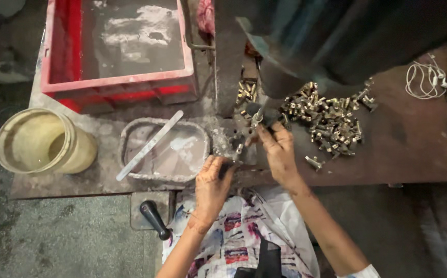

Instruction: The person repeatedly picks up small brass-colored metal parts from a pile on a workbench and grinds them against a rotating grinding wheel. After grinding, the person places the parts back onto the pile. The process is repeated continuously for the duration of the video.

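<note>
- Right hand (280,149) is up at the foot of the dark machine (337,36), fingers pinched round a small metal part (257,119); that grip is closed on it, fingertips tight.
- The part stands roughly upright, long axis running away from the person toward the machine, and sits just above and left of the right palm.
- Left hand (212,183) sits lower, at the near edge of the surface (419,149), fingers curled round something small and dark; what it is, I can't tell.
- The right hand is the nearer one to the part; the left is close below and to its left.
- The pile of brass-coloured fittings (326,121) lies just right of the right hand, within easy reach.
- A grey tray (131,135) with a flat strip (149,145) rests beside the left hand, with a red crate (120,85) beyond and a pale bucket (43,141) further left.
</note>
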